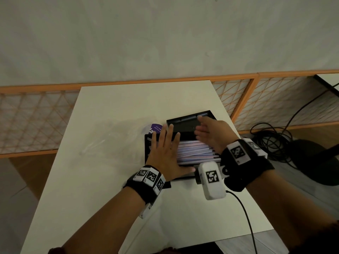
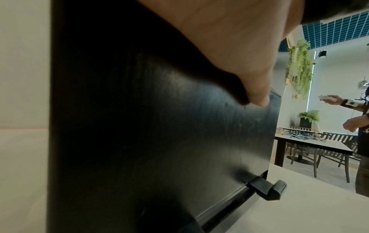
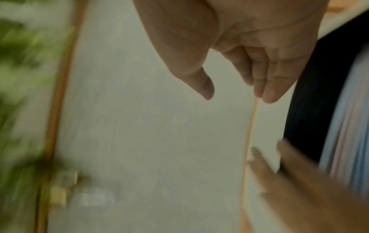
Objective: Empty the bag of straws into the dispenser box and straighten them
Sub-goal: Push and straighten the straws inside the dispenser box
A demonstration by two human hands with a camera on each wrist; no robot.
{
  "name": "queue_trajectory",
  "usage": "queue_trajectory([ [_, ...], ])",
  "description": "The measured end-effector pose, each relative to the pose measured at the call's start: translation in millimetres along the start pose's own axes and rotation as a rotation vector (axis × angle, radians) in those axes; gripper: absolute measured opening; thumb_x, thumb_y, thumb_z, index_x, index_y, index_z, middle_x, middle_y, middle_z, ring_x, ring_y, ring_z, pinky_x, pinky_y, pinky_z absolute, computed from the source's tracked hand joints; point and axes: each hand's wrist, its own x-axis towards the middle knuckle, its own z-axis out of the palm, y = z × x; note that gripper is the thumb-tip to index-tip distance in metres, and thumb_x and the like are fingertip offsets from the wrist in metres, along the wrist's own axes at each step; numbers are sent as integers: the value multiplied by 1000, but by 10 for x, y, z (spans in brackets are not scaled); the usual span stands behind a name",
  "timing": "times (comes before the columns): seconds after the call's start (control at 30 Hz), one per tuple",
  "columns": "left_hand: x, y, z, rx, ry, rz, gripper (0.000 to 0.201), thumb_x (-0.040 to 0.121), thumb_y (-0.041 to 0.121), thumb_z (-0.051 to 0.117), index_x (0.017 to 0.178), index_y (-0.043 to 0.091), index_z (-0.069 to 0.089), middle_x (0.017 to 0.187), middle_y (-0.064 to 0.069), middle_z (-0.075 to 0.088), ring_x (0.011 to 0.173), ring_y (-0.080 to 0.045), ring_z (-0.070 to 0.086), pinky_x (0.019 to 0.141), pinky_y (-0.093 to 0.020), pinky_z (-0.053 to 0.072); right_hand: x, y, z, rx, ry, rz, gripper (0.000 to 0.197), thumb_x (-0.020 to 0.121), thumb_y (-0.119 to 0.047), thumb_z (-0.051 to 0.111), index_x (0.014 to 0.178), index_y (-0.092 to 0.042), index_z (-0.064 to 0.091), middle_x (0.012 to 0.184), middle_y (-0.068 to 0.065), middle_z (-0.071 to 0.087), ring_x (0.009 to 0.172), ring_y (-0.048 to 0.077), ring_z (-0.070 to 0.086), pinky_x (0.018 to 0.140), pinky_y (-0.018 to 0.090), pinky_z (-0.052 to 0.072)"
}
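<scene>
The black dispenser box point(image 1: 146, 151) stands on the white table point(image 1: 110, 180) with its lid point(image 1: 185, 125) tipped back. Pale pink, blue and white straws point(image 1: 196, 152) lie in it lengthwise, a few askew. My left hand point(image 1: 165, 149) lies flat, fingers straight, on the left part of the straws. My right hand point(image 1: 211, 132) hovers edge-on over the box's right end, fingers straight, holding nothing. The clear bag point(image 1: 117, 140) with a purple label point(image 1: 156, 128) lies flat left of the box. The left wrist view shows the box wall point(image 2: 159, 141) under my thumb point(image 2: 257, 94). The right wrist view is blurred, showing straws point(image 3: 349, 141).
An orange lattice partition point(image 1: 36, 121) runs behind the table. Black cables point(image 1: 271, 136) and a dark chair base point(image 1: 311, 158) lie on the floor at the right. Another person point(image 2: 359, 126) stands beside a further table point(image 2: 309, 145) in the left wrist view.
</scene>
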Motion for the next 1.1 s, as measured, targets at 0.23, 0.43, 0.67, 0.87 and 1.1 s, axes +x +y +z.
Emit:
queue_trajectory([
  [0.23, 29, 22, -53, -8, -128, -28, 126, 54, 91, 2, 150, 10, -8, 159, -9, -9, 146, -25, -12, 114, -57, -10, 91, 152, -8, 284, -39, 401, 58, 94, -36, 50, 137, 1, 35, 126, 25, 52, 91, 39, 58, 86, 47, 49],
  [0.43, 2, 13, -77, 13, -149, 12, 129, 50, 87, -6, 150, 7, -2, 159, -13, -3, 146, -29, -8, 114, -59, -6, 88, 93, 236, 141, 77, 313, 58, 99, -31, 42, 143, 3, 25, 144, 15, 39, 130, 34, 43, 89, 36, 40],
  [0.67, 6, 4, -66, -29, -137, 7, 125, 50, 87, -5, 152, 15, -1, 159, -11, -2, 146, -28, -6, 114, -56, -11, 210, 109, 397, 222, 134, 345, 48, 96, -40, 45, 116, 3, 41, 98, 21, 58, 76, 33, 58, 63, 31, 40],
  [0.87, 15, -21, -40, -75, -137, 36, 135, 42, 90, -30, 152, 18, 0, 159, -13, -2, 146, -30, -5, 113, -58, -9, 285, 122, 420, 126, 177, 340, 31, 95, -34, 48, 106, -6, 41, 65, 12, 46, 53, 25, 45, 46, 31, 33],
  [1.1, 1, -15, -58, -89, -143, 29, 129, 53, 91, 1, 151, 9, 8, 158, -14, 9, 147, -30, 2, 112, -58, -9, 247, 263, 388, 281, 90, 333, 55, 93, -40, 50, 124, 5, 44, 109, 23, 61, 80, 33, 59, 72, 33, 45],
])
